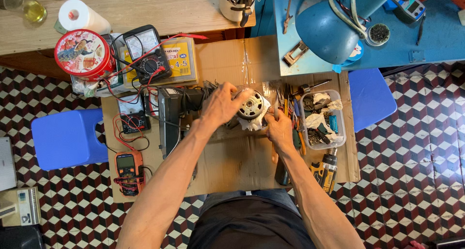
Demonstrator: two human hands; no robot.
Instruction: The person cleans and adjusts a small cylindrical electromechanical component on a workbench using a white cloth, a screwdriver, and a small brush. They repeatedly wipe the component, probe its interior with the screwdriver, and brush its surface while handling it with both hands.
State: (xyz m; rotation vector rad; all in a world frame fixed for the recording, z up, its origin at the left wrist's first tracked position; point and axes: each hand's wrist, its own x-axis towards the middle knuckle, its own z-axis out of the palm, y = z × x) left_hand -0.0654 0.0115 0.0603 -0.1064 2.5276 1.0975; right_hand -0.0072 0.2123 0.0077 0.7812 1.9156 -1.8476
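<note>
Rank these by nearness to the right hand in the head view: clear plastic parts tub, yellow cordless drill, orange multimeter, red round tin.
1. Clear plastic parts tub, just right of the right hand.
2. Yellow cordless drill, below and to its right.
3. Orange multimeter, far left on the cardboard.
4. Red round tin, upper left, farthest.

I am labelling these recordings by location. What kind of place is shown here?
Probably a small electrical repair workshop. Multimeters, a cordless drill and a parts tub surround the motor held by both hands.
</note>
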